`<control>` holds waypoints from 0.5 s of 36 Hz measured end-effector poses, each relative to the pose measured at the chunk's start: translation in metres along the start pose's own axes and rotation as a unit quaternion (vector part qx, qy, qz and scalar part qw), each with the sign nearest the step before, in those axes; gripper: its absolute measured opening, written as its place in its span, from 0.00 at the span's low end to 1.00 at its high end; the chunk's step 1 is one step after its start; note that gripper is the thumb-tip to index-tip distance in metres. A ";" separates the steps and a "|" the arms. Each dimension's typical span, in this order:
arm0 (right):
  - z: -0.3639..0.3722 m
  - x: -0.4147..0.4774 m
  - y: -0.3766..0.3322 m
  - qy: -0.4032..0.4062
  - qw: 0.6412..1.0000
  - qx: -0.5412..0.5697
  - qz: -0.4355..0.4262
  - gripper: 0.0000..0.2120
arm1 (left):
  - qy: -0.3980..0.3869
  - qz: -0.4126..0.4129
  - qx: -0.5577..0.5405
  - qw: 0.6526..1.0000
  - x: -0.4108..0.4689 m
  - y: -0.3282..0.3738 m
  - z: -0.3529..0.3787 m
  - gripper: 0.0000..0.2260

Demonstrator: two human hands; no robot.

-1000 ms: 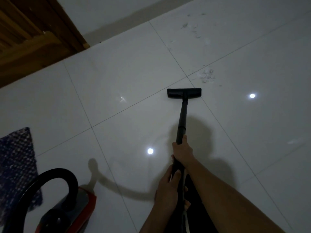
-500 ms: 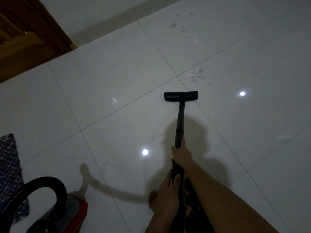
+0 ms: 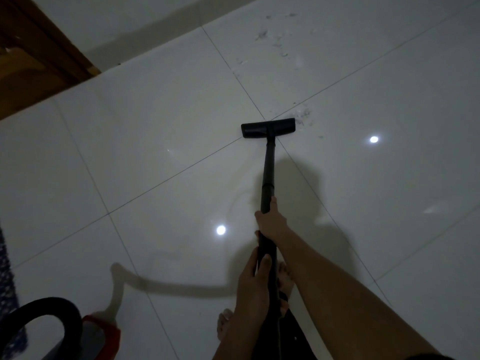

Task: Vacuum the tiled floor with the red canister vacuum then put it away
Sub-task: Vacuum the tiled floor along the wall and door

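A black vacuum wand (image 3: pixel 267 175) runs forward from me to a flat black floor head (image 3: pixel 268 128) resting on the glossy white tiled floor (image 3: pixel 161 120) at a grout crossing. My right hand (image 3: pixel 270 221) grips the wand higher up, and my left hand (image 3: pixel 253 287) grips it lower, near my body. A patch of dust and hair (image 3: pixel 304 116) lies just right of the head, and a second scatter of debris (image 3: pixel 275 40) lies further off. The red canister vacuum (image 3: pixel 100 333) with its black hose loop (image 3: pixel 41 311) sits at the bottom left.
A wooden door frame (image 3: pixel 39 61) fills the top left beside a white wall base (image 3: pixel 145 27). A dark patterned mat (image 3: pixel 6 276) edges in at the left. My bare feet (image 3: pixel 224 326) stand under the wand. Ceiling lights reflect off the tiles.
The floor head has slid forward and right until it touches the nearer dust patch. The view has shifted, so the canister and mat sit lower and further left.
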State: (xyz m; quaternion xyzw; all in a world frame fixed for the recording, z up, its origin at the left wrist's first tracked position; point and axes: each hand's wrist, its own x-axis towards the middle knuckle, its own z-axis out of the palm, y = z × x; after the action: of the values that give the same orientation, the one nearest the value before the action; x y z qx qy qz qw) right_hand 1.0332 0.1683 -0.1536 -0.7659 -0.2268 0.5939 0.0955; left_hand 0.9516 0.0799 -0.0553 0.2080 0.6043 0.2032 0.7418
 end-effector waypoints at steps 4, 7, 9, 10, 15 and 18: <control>-0.011 0.019 -0.016 -0.003 1.000 -0.012 -0.001 0.35 | 0.034 -0.012 -0.006 0.999 0.021 0.014 0.011 0.10; -0.020 0.033 -0.031 -0.005 1.000 -0.015 0.000 0.35 | 0.047 -0.018 -0.008 0.999 0.037 0.026 0.018 0.09; -0.027 0.042 -0.043 -0.007 1.000 -0.016 0.002 0.36 | 0.043 -0.014 -0.002 0.999 0.047 0.035 0.022 0.11; -0.030 0.046 -0.048 -0.008 1.000 -0.018 0.002 0.36 | 0.040 -0.009 0.000 0.999 0.051 0.038 0.024 0.12; -0.041 0.064 -0.073 -0.012 0.999 -0.031 -0.008 0.36 | 0.052 0.001 0.006 0.999 0.076 0.053 0.032 0.14; -0.047 0.074 -0.087 -0.017 0.999 -0.037 -0.013 0.35 | 0.060 0.008 -0.006 0.998 0.089 0.066 0.037 0.12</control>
State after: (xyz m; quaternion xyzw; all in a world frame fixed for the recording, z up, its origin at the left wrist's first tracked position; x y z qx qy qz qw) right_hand 1.0720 0.2845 -0.1682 -0.7555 -0.2605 0.5970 0.0709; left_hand 1.0011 0.1819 -0.0840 0.1954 0.6445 0.2249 0.7041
